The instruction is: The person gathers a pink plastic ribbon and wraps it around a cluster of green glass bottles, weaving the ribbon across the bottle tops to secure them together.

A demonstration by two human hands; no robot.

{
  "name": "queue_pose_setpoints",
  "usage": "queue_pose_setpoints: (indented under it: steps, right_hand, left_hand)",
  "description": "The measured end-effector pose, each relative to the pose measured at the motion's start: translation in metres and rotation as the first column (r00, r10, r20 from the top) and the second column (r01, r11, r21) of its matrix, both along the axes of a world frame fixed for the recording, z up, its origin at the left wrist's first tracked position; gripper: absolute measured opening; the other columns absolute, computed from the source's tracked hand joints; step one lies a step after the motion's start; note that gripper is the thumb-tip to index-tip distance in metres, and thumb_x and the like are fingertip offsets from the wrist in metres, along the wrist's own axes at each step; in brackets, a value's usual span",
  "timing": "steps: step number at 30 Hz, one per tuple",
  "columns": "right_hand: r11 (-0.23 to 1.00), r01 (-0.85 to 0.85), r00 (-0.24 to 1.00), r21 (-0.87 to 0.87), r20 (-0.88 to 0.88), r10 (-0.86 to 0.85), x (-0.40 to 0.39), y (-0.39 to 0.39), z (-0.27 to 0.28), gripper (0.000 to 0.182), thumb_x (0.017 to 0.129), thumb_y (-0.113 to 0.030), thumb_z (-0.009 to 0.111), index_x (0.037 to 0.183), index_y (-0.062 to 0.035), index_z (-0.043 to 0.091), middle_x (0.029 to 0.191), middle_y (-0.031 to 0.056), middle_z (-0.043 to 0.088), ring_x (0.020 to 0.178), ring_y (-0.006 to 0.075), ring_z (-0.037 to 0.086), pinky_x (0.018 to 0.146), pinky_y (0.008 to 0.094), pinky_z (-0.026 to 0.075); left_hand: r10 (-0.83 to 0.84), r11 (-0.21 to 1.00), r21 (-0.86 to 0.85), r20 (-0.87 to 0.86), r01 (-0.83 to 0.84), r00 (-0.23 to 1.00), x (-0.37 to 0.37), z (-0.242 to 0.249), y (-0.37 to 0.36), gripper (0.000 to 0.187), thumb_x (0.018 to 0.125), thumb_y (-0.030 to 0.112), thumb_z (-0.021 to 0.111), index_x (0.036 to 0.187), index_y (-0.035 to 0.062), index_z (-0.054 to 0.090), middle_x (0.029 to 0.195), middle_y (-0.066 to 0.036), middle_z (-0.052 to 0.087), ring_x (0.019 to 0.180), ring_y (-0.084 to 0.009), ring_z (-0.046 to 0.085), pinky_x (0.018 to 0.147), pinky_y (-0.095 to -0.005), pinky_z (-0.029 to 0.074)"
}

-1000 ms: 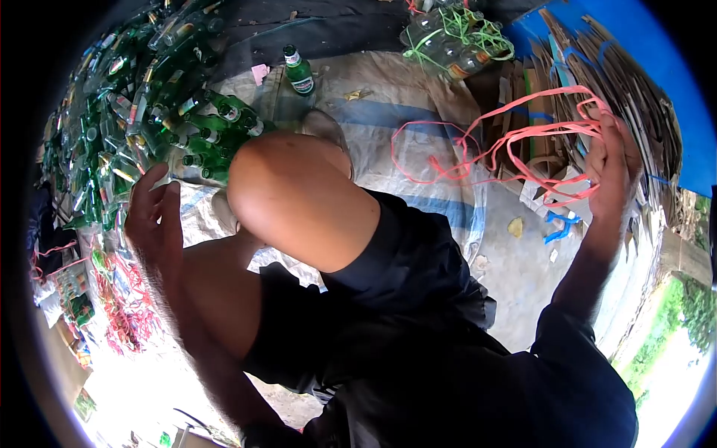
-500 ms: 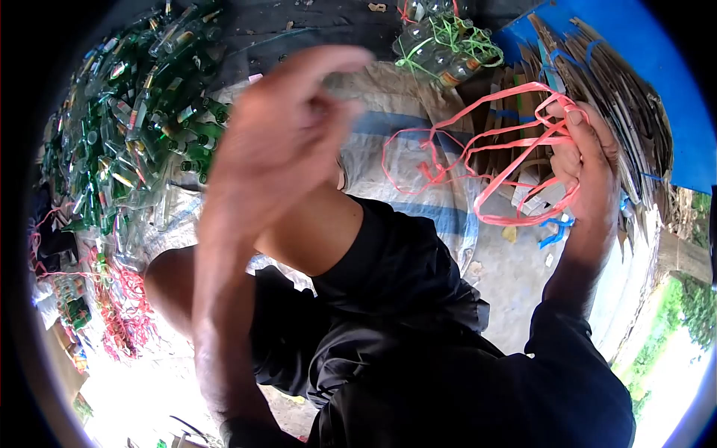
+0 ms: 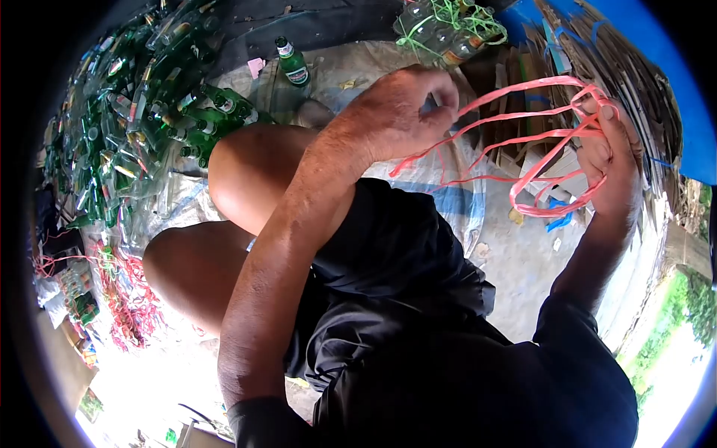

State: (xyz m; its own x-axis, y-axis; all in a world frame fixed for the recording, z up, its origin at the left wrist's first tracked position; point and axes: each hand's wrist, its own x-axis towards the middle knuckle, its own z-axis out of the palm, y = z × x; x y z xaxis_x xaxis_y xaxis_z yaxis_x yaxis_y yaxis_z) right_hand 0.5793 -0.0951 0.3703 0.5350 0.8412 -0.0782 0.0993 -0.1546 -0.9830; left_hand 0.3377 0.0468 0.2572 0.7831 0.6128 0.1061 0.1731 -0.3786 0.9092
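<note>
Pink plastic twine (image 3: pixel 553 214) stretches in several loose strands and loops between my two hands. My left hand (image 3: pixel 396 116), above my raised knee, pinches one end with thumb and fingers curled together. At the right, my right hand (image 3: pixel 609 149) is closed around the gathered loops, which cross over its fingers. A short end of twine hangs below my left hand. Beyond my left hand, a green glass bottle (image 3: pixel 295 66) stands upright on a pale woven sheet (image 3: pixel 455 200).
A large heap of green bottles (image 3: pixel 127 127) lies to the left, with tangled pink twine (image 3: pixel 127 306) nearer me. Clear bottles (image 3: pixel 441 37) tied with green twine lie at the back. Stacked flattened cardboard (image 3: pixel 635 82) stands at the right beside a blue sheet (image 3: pixel 687 104).
My left hand has moved right and taken hold of the twine's strand, drawing it toward the left. My right hand has shifted slightly right. The upright bottle has come into view.
</note>
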Motion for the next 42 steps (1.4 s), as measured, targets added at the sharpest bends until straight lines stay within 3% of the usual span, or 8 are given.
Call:
queue_pose_setpoints:
  steps: [3, 6, 11, 14, 20, 25, 38, 42]
  right_hand:
    - [0.995, -0.103, 0.995, -0.011, -0.017, 0.103, -0.007, -0.002, -0.005, 0.026, 0.106, -0.024, 0.06, 0.11, -0.0015, 0.072, 0.062, -0.0095, 0.04, 0.05, -0.0011, 0.025, 0.045, 0.0202, 0.018]
    - [0.988, -0.153, 0.988, 0.023, -0.029, 0.154, -0.02, -0.001, -0.007, 0.025, 0.106, -0.022, 0.059, 0.112, -0.0012, 0.072, 0.064, -0.0092, 0.044, 0.05, -0.001, 0.026, 0.045, 0.0202, 0.018]
    - [0.991, -0.133, 0.991, -0.014, -0.03, 0.132, -0.008, -0.011, -0.006, 0.025, 0.106, -0.023, 0.059, 0.108, -0.0016, 0.071, 0.065, -0.0088, 0.045, 0.051, -0.002, 0.026, 0.046, 0.0201, 0.019]
    - [0.987, -0.147, 0.988, -0.066, -0.056, 0.144, 0.008, -0.025, -0.003, 0.025, 0.104, -0.026, 0.06, 0.101, -0.0036, 0.069, 0.066, -0.0092, 0.045, 0.05, -0.0029, 0.026, 0.046, 0.0202, 0.016]
    - [0.999, 0.04, 0.966, 0.022, -0.257, -0.033, 0.063, -0.06, -0.034, 0.022, 0.101, -0.027, 0.064, 0.098, -0.0049, 0.066, 0.068, -0.0094, 0.043, 0.048, -0.0033, 0.024, 0.045, 0.0192, 0.013]
    - [0.971, -0.118, 0.815, 0.208, -0.538, 0.215, 0.095, -0.078, -0.055, 0.02, 0.112, -0.023, 0.048, 0.109, -0.0042, 0.054, 0.077, -0.0031, 0.042, 0.049, 0.0007, 0.03, 0.041, 0.0203, 0.02]
    - [0.995, 0.064, 0.908, -0.071, -0.409, -0.087, 0.077, -0.059, -0.092, 0.022, 0.108, -0.024, 0.056, 0.11, -0.0063, 0.069, 0.059, -0.0116, 0.03, 0.046, -0.0011, 0.021, 0.042, 0.0204, 0.013]
    - [0.99, -0.014, 0.992, -0.143, -0.13, -0.005, 0.051, -0.04, -0.114, 0.018, 0.108, -0.021, 0.057, 0.103, -0.0091, 0.07, 0.059, -0.0128, 0.032, 0.048, -0.0013, 0.021, 0.044, 0.0206, 0.014]
  left_hand:
    - [0.024, 0.999, -0.042, 0.1, -0.02, 0.995, 0.019, -0.005, -0.01, 0.061, 0.088, 0.021, 0.078, 0.141, 0.0065, 0.053, 0.119, -0.014, 0.071, 0.074, -0.0156, 0.065, 0.067, -0.0353, 0.053]
    - [-0.11, 0.986, -0.098, 0.199, 0.131, 0.974, 0.04, -0.017, -0.019, 0.053, 0.089, 0.019, 0.076, 0.137, 0.0069, 0.058, 0.119, -0.012, 0.071, 0.076, -0.0147, 0.066, 0.067, -0.0349, 0.054]
    - [0.063, 0.976, 0.204, 0.071, -0.076, 0.995, 0.036, -0.033, -0.014, 0.012, 0.097, 0.012, 0.067, 0.098, 0.0015, 0.073, 0.071, -0.004, 0.068, 0.063, -0.0115, 0.062, 0.059, -0.0302, 0.052]
    - [0.242, 0.97, -0.043, 0.024, -0.24, 0.97, 0.02, -0.036, 0.005, 0.014, 0.091, 0.013, 0.067, 0.099, 0.005, 0.076, 0.076, -0.014, 0.072, 0.067, -0.0231, 0.07, 0.066, -0.0377, 0.057]
    - [0.578, 0.814, -0.218, 0.215, -0.538, 0.787, 0.0, -0.026, 0.029, 0.015, 0.091, 0.01, 0.068, 0.097, -0.0005, 0.077, 0.069, -0.008, 0.07, 0.062, -0.0076, 0.061, 0.059, -0.0263, 0.051]
    - [0.686, 0.719, -0.358, 0.225, -0.596, 0.692, -0.009, -0.01, 0.034, 0.017, 0.095, 0.014, 0.071, 0.098, -0.0023, 0.077, 0.076, -0.003, 0.073, 0.062, -0.0043, 0.056, 0.054, -0.0227, 0.044]
    - [0.704, 0.709, -0.229, 0.185, -0.667, 0.685, -0.064, 0.02, 0.066, 0.023, 0.093, 0.023, 0.078, 0.103, 0.0023, 0.079, 0.082, -0.004, 0.077, 0.068, -0.005, 0.058, 0.062, -0.022, 0.045]
    - [0.697, 0.717, -0.089, 0.111, -0.691, 0.709, -0.092, 0.03, 0.071, 0.021, 0.093, 0.023, 0.078, 0.099, 0.0029, 0.078, 0.079, 0.0, 0.071, 0.07, -0.0046, 0.056, 0.062, -0.023, 0.043]
